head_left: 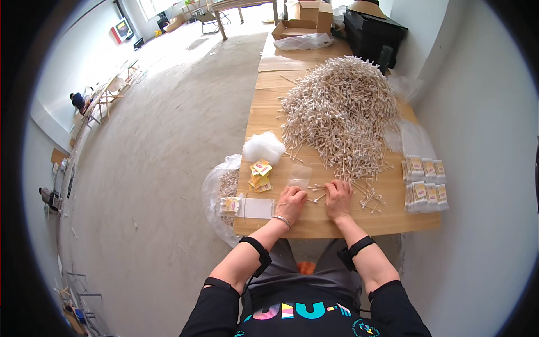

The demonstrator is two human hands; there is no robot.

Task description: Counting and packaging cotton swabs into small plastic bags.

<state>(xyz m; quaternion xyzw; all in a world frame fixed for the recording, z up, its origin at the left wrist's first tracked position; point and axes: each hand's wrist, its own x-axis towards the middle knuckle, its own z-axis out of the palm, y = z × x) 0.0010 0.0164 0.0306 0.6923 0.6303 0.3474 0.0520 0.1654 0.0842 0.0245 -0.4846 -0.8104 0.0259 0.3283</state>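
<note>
A tall heap of cotton swabs [342, 112] covers much of the wooden table. At its near edge my right hand [338, 199] is closed, fingers bent down over swabs. My left hand [291, 204] is also closed, knuckles up, just below a flat clear plastic bag [299, 175]; what its fingers hold is hidden. A few loose swabs [318, 199] lie between the two hands, their tips close to the fingers. To the left of my left hand, a filled pack of swabs [230, 206] rests beside a white card strip [259, 208].
Yellow printed cards [260, 175] and a white cotton wad [264, 147] sit at the table's left. Filled packs [425, 184] stand stacked at the right, near the wall. A plastic sack of swabs [224, 182] is beside the left edge. Open cardboard boxes [303, 27] occupy the far end.
</note>
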